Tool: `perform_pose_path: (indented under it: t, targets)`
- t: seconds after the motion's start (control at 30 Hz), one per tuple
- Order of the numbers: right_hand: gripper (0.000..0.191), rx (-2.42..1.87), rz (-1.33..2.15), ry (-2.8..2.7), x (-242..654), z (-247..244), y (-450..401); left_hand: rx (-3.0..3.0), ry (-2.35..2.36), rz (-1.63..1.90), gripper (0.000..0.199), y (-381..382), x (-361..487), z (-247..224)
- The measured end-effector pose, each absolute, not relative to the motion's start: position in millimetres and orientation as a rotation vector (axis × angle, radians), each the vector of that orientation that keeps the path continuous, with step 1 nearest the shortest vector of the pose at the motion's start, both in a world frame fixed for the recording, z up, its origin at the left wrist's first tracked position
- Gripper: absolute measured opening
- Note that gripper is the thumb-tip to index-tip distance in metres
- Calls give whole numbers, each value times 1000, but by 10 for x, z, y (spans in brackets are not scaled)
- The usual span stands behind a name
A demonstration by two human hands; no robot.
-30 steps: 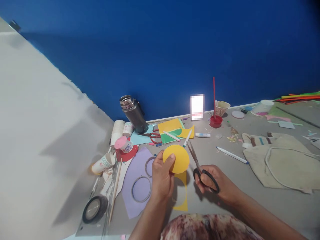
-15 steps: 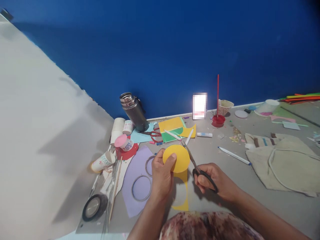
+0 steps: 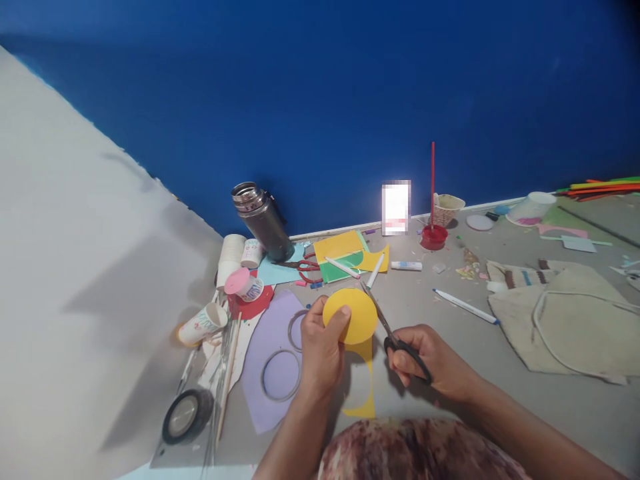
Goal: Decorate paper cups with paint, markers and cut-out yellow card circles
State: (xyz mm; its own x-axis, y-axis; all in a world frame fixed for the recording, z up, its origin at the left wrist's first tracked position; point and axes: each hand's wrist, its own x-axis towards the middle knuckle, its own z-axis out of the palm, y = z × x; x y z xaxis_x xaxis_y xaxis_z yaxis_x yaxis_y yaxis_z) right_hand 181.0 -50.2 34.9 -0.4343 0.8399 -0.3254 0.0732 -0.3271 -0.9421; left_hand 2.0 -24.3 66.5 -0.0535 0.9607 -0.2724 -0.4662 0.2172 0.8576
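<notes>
My left hand (image 3: 323, 347) pinches a round yellow paper disc (image 3: 357, 319) by its left side, thumb on top. Black-handled scissors (image 3: 383, 313) are in my right hand (image 3: 425, 357), their blades pointing up and left beside the disc's right edge. Below the disc lies a yellow paper offcut (image 3: 369, 393) with a curved cut-out. To the left, two grey rings (image 3: 281, 375) rest on a purple sheet (image 3: 260, 400); my left hand partly hides the upper ring.
A dark open flask (image 3: 265, 227) leans at the back left near paper cups (image 3: 233, 257). Red-handled scissors (image 3: 309, 267), markers (image 3: 465, 307) and a glue stick (image 3: 406, 266) lie behind my hands. A cloth bag (image 3: 575, 327) is at right, black tape (image 3: 185, 417) at left.
The whole view has shifted slightly, so things appear a little further left and up. Both hands keep the same hold on the disc and the scissors.
</notes>
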Motion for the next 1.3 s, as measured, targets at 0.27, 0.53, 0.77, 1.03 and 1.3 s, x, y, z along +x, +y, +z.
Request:
perform_pose_path:
  t: [0.27,0.53,0.77,1.03,1.3]
  targets:
    - [70,-1230,1768,-1411,1819,312,-507,625,1056,1296,37,-243,10,655]
    - [65,-1254,1785,-1409,1825,308,-519,621,1074,1290,38,-253,9,665]
    - [62,-1174,1658,-1257,1799,313,-508,574,1050,1355,43,-236,61,654]
    - [49,-1232,1457,-971,1679,467,-186,461,896,1393,46,-211,269,585]
    - [38,-1251,1481,-1204,1782,569,-59,585,917,1127,42,-189,32,609]
